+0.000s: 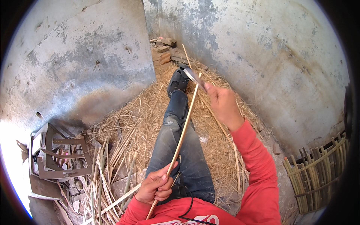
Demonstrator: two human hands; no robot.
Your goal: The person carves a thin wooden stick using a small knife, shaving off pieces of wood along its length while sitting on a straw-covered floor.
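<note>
Left hand (154,185) pinches a pale strip (183,133) while the right hand (224,106) grips a knife (193,77), best angled shallowly along it.

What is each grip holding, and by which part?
Left grip: a pale strip, along its lower part. Right grip: a bladed tool, by its near end, largely hidden.

Brn frame (68,141), L side — bricks (165,58) nr stained walls (258,56)
</note>
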